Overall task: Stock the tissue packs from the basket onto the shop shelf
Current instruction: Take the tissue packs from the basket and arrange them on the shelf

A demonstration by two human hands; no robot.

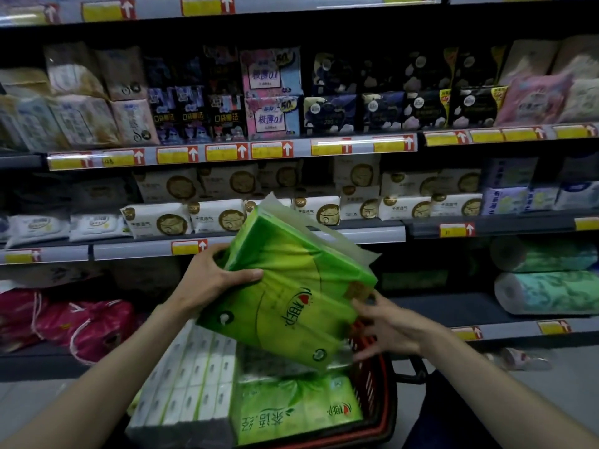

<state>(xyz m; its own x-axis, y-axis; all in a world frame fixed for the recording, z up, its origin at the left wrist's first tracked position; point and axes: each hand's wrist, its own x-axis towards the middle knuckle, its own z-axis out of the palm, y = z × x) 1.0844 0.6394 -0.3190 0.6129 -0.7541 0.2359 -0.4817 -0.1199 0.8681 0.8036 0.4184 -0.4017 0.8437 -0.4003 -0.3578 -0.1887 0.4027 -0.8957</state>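
Observation:
A large green tissue pack [291,286] hangs tilted above the red basket [376,393], its clear carry flap pointing up toward the shelves. My left hand [214,277] grips its upper left end, thumb across the front. My right hand [385,328] touches its lower right edge with fingers spread; I cannot tell whether it grips. In the basket lie another green tissue pack [291,409] and a white multi-pack of small tissues [194,377]. Behind the held pack, the shelf [431,306] at its level shows a dark open stretch.
Shelves above carry white and gold packs [155,222], dark and pink pad packs [269,115]. Paper rolls in green wrap [547,290] lie at the right. Pink drawstring bags [94,328] sit low left. Grey floor lies beneath, with a small wrapped item [522,358] at the right.

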